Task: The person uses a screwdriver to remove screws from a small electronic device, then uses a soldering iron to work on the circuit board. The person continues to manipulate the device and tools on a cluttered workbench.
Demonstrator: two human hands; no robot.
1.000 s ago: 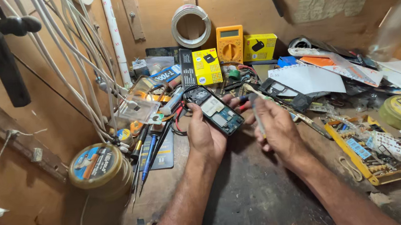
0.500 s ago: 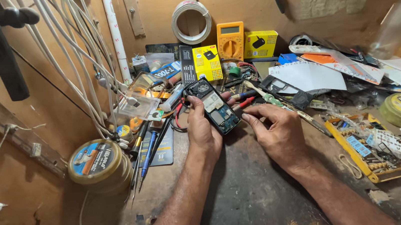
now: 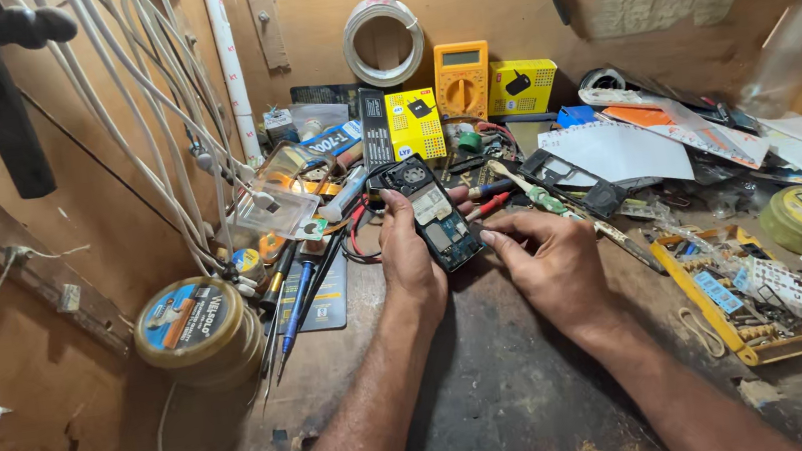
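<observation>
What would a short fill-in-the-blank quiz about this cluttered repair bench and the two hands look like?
1. The left hand holds an opened ____ with its circuit board bare.
2. The right hand touches the device's ____ end.
3. The multimeter leaning against the back wall is ____ in colour.
4. The round tin sits to the ____ of the left hand.

Missing words: mobile phone; lower; orange; left
</observation>
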